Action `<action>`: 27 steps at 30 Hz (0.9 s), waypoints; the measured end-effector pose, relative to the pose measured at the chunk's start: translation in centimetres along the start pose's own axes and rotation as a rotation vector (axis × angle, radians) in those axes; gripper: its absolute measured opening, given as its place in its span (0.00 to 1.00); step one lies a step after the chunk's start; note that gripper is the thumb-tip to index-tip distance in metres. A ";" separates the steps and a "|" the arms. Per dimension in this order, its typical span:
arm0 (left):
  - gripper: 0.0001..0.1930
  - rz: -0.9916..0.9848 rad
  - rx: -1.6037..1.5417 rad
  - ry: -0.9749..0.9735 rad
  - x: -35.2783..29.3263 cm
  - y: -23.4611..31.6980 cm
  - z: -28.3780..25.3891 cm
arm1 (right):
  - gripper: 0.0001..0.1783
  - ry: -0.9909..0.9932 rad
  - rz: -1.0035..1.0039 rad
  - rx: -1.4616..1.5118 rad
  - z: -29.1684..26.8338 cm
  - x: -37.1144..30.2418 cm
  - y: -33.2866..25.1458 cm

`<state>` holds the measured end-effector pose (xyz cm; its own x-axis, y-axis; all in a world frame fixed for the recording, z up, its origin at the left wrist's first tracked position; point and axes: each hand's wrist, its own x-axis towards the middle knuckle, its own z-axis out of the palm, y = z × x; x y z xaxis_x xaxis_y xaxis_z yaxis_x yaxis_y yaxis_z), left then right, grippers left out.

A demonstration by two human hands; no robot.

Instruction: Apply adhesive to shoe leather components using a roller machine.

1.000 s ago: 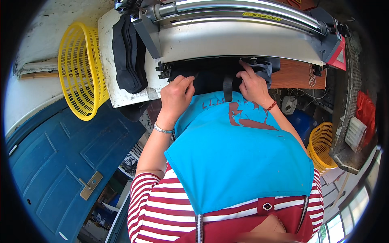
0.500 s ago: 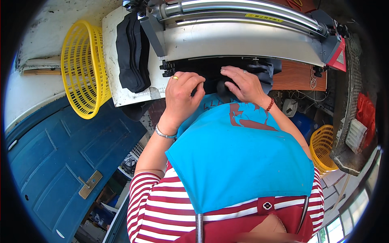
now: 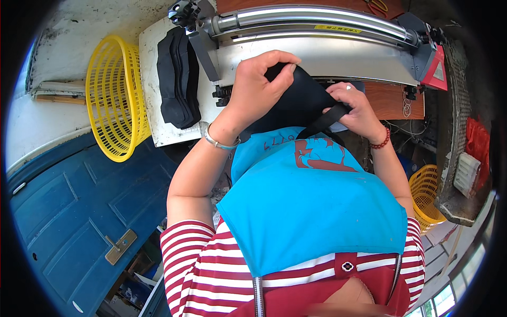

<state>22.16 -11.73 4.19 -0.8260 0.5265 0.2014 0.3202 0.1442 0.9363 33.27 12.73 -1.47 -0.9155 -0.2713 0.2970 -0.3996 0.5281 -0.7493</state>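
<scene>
A black sheet of flexible material [image 3: 298, 100] is lifted in front of the roller machine [image 3: 317, 50]. Thumb and fingers of my left hand [image 3: 261, 87] pinch its upper corner. At its right edge, my right hand [image 3: 356, 108] is closed on the same sheet, where a black strip [image 3: 325, 120] hangs down from the fingers toward my blue apron [image 3: 311, 201]. The lower part of the sheet is hidden behind my left wrist and the apron. A stack of black cut pieces [image 3: 178, 79] lies on the white tabletop left of the machine.
A yellow plastic basket [image 3: 113, 98] stands at the left of the white table [image 3: 150, 68]. Another yellow basket [image 3: 426, 193] sits low at the right. A blue door [image 3: 79, 211] is at the lower left. Orange-handled scissors [image 3: 377, 7] lie behind the machine.
Both hands were low at the machine's front edge. The left has risen, raising the black sheet's corner, and the right has moved rightward, holding its edge and the strip.
</scene>
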 end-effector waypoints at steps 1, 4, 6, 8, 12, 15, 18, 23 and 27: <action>0.07 -0.050 -0.039 -0.020 0.6 0.1 0.2 | 0.13 -0.018 0.152 0.156 -0.7 -0.4 -0.1; 0.07 -0.037 -0.104 -0.053 2.1 -0.1 0.5 | 0.22 0.053 0.359 0.468 -2.3 -1.2 -0.4; 0.07 -0.053 -0.103 -0.072 2.6 -0.2 0.6 | 0.30 0.053 0.419 0.659 -4.2 -1.1 -1.5; 0.07 -0.075 -0.106 -0.104 3.2 -0.4 0.8 | 0.37 0.020 0.425 0.588 -5.6 -1.4 -1.5; 0.07 -0.067 -0.087 -0.158 4.7 0.6 1.2 | 0.48 -0.030 0.395 0.875 -7.3 -0.7 -2.3; 0.07 -0.062 -0.152 -0.187 5.5 1.2 1.9 | 0.40 -0.027 0.336 0.729 -7.4 -0.3 -2.3; 0.07 0.054 -0.107 -0.255 5.8 1.7 2.3 | 0.22 0.140 0.120 -0.041 -5.9 1.2 -3.1; 0.07 0.161 0.036 -0.355 6.0 3.3 2.7 | 0.13 0.273 0.314 0.247 -4.0 -0.3 -2.8; 0.08 0.202 0.096 -0.337 6.6 2.8 2.7 | 0.17 0.431 -0.086 -0.007 -0.8 -0.2 -5.3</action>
<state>18.83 -5.58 7.42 -0.5489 0.7949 0.2585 0.5160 0.0789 0.8530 35.51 10.57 2.92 -0.8142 0.0450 0.5788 -0.4741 0.5237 -0.7078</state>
